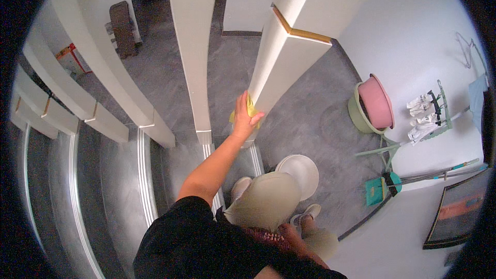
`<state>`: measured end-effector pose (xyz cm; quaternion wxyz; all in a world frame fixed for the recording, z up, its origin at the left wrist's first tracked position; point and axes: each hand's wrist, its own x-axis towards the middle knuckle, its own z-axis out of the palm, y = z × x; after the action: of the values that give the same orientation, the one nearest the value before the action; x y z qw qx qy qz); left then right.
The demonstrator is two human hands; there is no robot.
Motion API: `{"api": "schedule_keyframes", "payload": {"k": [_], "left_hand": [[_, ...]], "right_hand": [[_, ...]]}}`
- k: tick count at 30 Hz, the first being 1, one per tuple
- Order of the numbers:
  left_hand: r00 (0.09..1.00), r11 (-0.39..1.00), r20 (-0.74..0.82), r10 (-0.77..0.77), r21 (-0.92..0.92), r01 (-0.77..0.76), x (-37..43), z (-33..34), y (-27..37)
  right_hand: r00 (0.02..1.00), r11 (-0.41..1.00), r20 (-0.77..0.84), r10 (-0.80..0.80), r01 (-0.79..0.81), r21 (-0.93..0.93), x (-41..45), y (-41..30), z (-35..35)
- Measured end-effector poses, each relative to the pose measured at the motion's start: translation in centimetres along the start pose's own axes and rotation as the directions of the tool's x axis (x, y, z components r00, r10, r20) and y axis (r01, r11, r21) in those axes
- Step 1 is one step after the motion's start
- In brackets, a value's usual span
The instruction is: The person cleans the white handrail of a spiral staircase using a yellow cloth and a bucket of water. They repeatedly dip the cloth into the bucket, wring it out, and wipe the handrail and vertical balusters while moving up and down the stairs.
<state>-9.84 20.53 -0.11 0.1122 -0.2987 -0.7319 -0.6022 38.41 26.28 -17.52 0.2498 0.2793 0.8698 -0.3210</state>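
My left hand presses a yellow cloth against the lower part of a thick white post. The fingers wrap around the post's side, and some of the cloth shows past them. A second white post stands just to the left. My right hand is low beside my bent knee, in shadow; its fingers are not clear. Past that knee, a white bucket stands on the grey floor, partly hidden by my leg.
Grey stairs with pale nosing strips and more white posts fill the left. Against the right wall are a pink basin in a green basin, a teal dustpan and a hanging rack with white items. A framed picture is lower right.
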Motion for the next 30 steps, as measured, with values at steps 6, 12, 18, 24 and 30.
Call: {"api": "schedule_keyframes", "payload": {"k": [6,12,18,24,30], "left_hand": [[0.991,0.989,0.082,-0.110,-0.089,0.118,-2.8,3.1,-3.6],[0.985,0.857,-0.012,0.175,-0.491,-0.158,7.8,-1.1,9.4],[0.985,0.850,-0.110,0.134,-0.497,-0.172,13.9,-3.7,15.3],[0.725,0.701,0.238,-0.646,-0.191,0.687,2.9,5.4,-3.4],[0.660,0.639,0.236,-0.713,-0.169,0.750,-4.6,4.4,-27.9]], "right_hand": [[0.997,0.962,-0.053,-0.055,0.038,-0.270,3.9,4.0,1.4],[0.966,0.892,0.076,-0.248,0.258,-0.372,5.1,4.2,1.9],[0.999,0.950,0.047,0.010,0.005,-0.313,2.6,0.9,-2.4],[0.994,0.981,-0.040,0.106,-0.111,-0.159,-0.4,4.7,0.4],[0.995,0.988,0.085,-0.053,0.065,-0.138,2.3,0.8,2.7]]}}
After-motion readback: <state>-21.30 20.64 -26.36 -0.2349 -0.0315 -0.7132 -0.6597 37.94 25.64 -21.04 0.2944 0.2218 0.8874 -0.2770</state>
